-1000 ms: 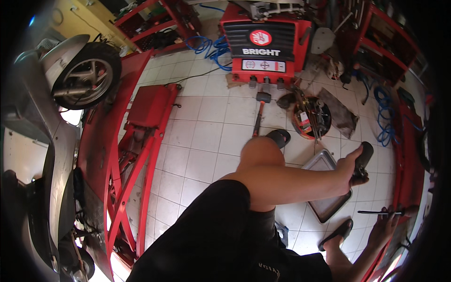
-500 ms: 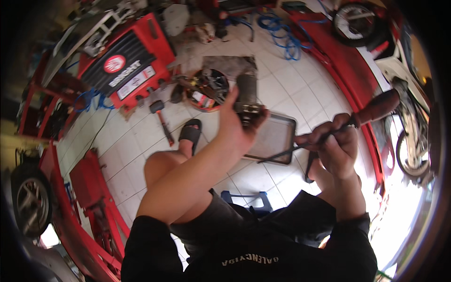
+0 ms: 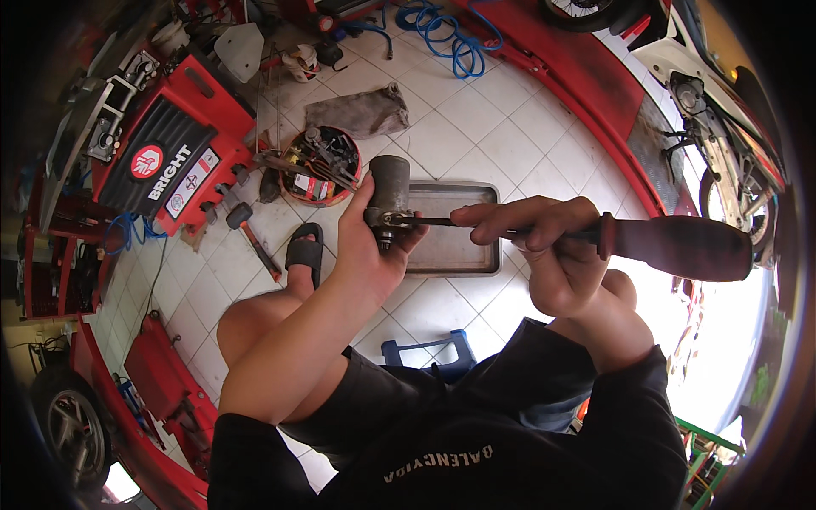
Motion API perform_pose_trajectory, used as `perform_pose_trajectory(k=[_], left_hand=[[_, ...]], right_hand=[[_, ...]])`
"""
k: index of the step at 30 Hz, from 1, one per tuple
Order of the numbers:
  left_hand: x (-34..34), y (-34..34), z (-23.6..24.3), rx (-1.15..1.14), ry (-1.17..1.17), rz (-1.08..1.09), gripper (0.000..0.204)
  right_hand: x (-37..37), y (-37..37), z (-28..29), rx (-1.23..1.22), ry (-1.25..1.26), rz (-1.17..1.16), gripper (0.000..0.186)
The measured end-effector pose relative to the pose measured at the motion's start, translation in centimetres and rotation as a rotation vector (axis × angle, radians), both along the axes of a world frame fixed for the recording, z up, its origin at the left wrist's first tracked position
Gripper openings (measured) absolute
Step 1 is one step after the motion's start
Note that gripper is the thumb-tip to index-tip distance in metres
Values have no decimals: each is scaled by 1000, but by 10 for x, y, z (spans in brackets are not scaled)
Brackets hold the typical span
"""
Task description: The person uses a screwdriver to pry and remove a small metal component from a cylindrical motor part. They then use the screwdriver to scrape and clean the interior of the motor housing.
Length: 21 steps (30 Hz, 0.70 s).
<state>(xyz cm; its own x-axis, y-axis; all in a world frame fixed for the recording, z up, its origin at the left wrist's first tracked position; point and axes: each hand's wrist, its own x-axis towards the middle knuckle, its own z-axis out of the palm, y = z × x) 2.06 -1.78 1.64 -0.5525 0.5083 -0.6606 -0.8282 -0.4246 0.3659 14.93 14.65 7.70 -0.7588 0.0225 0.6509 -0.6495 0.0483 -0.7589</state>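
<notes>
My left hand (image 3: 365, 246) is closed around a dark grey cylindrical metal part (image 3: 390, 180), held upright with its narrow end down. On its lower section there is a small fitting. In my right hand (image 3: 565, 251) is a screwdriver (image 3: 678, 246) with a thick dark red handle, gripped where shaft and handle meet. The shaft lies nearly level and points left, its tip at the fitting on the metal part. Whether the tip sits in a screw is too small to tell. Beneath both hands, a shallow metal tray (image 3: 455, 200) rests on the floor.
A round red container (image 3: 355, 161) full of tools and parts stands beyond my left hand, near a grey rag (image 3: 357, 112). A hammer (image 3: 255, 242) lies by my sandalled foot. Red equipment (image 3: 161, 161) is at left, a blue hose (image 3: 463, 42) far off, a motorcycle (image 3: 705, 110) at right.
The screwdriver has swung from a slant to nearly level, and its tip has come up to the metal part. My left hand with the part has shifted left in the view.
</notes>
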Motion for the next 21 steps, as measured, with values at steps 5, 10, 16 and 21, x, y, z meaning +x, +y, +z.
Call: perform_pose_trajectory(k=[5,10,16,21], left_hand=[[1,2,-4,37,55,-36,36],[4,5,2,1,42,-30,37],[5,4,2,21,53,-49,39],[5,4,6,-4,35,-19,39]], right_hand=[[0,2,4,25,-15,-7,19],[2,-1,3,61,-95,-56,19],[3,-4,9,77,-85,-55,21],[4,-2,9,70,-56,-85,20]])
